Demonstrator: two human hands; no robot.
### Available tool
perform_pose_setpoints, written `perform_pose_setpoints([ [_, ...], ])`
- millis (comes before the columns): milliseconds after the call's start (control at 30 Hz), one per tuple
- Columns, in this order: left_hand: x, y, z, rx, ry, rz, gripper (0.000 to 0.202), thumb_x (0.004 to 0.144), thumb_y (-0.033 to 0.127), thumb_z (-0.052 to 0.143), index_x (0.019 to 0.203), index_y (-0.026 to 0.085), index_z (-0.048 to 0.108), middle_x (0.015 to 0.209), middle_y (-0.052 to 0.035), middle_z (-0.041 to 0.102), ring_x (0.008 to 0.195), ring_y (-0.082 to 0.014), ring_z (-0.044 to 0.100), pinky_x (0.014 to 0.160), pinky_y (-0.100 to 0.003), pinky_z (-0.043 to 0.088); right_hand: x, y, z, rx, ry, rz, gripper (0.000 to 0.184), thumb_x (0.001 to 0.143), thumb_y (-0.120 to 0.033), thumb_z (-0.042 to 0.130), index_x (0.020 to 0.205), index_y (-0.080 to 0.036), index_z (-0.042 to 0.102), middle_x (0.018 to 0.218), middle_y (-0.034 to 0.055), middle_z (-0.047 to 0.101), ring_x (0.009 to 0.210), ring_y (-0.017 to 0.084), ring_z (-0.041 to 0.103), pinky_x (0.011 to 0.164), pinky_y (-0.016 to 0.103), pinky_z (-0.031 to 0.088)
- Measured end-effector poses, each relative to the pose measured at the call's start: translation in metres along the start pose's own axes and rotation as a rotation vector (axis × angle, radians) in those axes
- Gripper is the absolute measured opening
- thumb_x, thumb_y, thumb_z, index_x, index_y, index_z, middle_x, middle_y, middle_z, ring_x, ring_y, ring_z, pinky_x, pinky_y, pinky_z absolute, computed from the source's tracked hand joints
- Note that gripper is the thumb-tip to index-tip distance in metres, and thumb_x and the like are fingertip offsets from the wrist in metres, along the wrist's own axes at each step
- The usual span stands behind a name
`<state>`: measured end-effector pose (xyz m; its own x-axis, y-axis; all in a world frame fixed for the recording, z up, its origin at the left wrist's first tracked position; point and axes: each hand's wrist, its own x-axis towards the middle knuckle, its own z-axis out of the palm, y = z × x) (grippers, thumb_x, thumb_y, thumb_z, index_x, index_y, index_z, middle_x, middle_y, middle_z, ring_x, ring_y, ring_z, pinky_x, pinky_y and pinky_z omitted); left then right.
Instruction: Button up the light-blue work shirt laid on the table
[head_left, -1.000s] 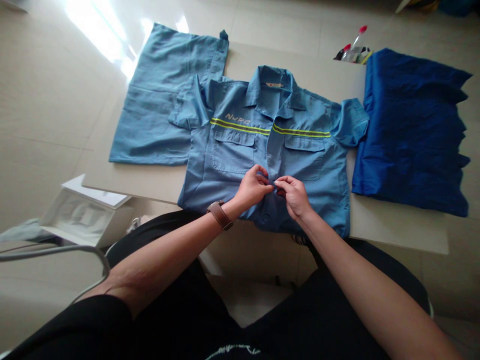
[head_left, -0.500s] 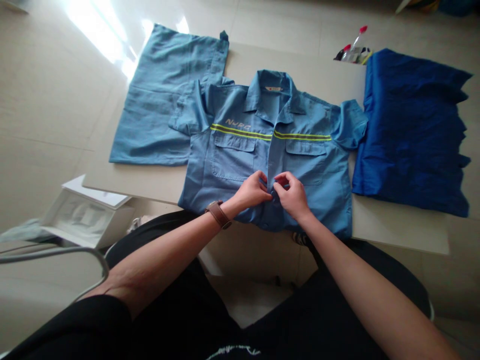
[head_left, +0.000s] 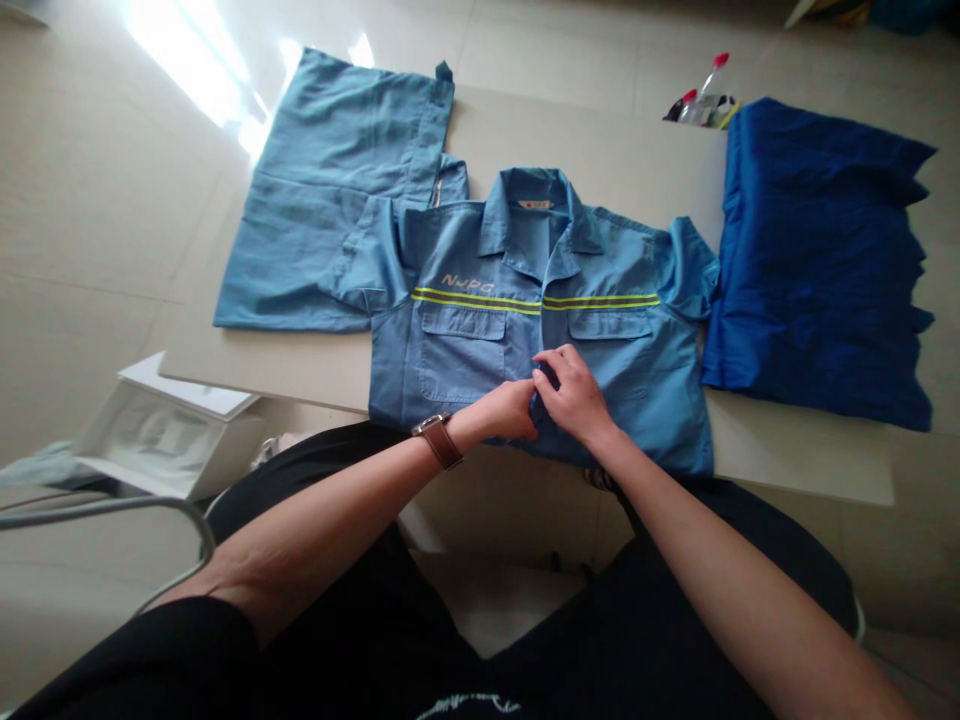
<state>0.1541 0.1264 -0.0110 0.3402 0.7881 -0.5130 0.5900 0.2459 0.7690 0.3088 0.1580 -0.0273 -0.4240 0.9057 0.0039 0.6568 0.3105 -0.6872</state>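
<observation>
The right hand (head_left: 574,397) is pinching the front placket (head_left: 541,340) of a blue short-sleeved cotton work shirt (head_left: 465,350), which is lying flat on a beige table (head_left: 262,370), its placket running away toward the collar. The left hand (head_left: 508,412) is lying just beside it, its grip indeterminate.

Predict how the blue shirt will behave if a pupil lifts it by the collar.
The shirt will likely hang floppy, since its cloth lies in soft creases. The collar may stay a little stiffer, as it holds a folded shape. It probably feels light for its size, the fabric looking thin.
</observation>
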Motion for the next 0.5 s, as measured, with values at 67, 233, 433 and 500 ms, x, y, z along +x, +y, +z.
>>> perform_pose_setpoints([
  [67, 0.000, -0.002, -0.004, -0.032, -0.050, 0.027, 0.035, 0.055, 0.007, 0.076, 0.083, 0.021, 0.060, 0.059, 0.0051, 0.062, 0.052, -0.0162, 0.059, 0.047, -0.024, 0.038, 0.001, 0.001, 0.000, 0.016, 0.043, 0.046, 0.012, 0.092, -0.030, 0.054, 0.094, -0.024, 0.064, 0.094, 0.0058, 0.059, 0.086, 0.023, 0.058, 0.081, 0.037, 0.048],
  [233, 0.009, -0.005, -0.020, -0.086, 0.024, 0.060, 0.025, 0.071, 0.014, 0.069, 0.095, 0.019, 0.063, 0.063, 0.0035, 0.064, 0.054, -0.0158, 0.060, 0.054, -0.025, 0.041, 0.003, 0.003, -0.001, 0.080, 0.100, 0.087, 0.004, 0.084, -0.021, 0.055, 0.082, -0.024, 0.055, 0.082, 0.0028, 0.059, 0.075, 0.020, 0.057, 0.074, 0.034, 0.045],
  [433, 0.024, -0.006, -0.016, 0.116, 0.417, 0.127, 0.032, 0.083, 0.016, 0.065, 0.115, 0.019, 0.063, 0.095, -0.0052, 0.067, 0.087, -0.0210, 0.065, 0.079, -0.031, 0.049, 0.003, 0.001, -0.001, 0.156, 0.146, 0.137, 0.016, 0.081, -0.021, 0.056, 0.096, -0.024, 0.060, 0.084, 0.0028, 0.063, 0.077, 0.021, 0.060, 0.075, 0.034, 0.047],
  [500, 0.024, -0.005, -0.011, 0.181, 0.394, 0.111, 0.031, 0.086, 0.016, 0.063, 0.117, 0.021, 0.064, 0.104, -0.0074, 0.065, 0.091, -0.0223, 0.065, 0.083, -0.033, 0.050, 0.003, 0.001, -0.002, 0.171, 0.151, 0.143, 0.018, 0.081, -0.022, 0.057, 0.099, -0.024, 0.061, 0.086, 0.0035, 0.065, 0.078, 0.021, 0.061, 0.077, 0.034, 0.049],
])
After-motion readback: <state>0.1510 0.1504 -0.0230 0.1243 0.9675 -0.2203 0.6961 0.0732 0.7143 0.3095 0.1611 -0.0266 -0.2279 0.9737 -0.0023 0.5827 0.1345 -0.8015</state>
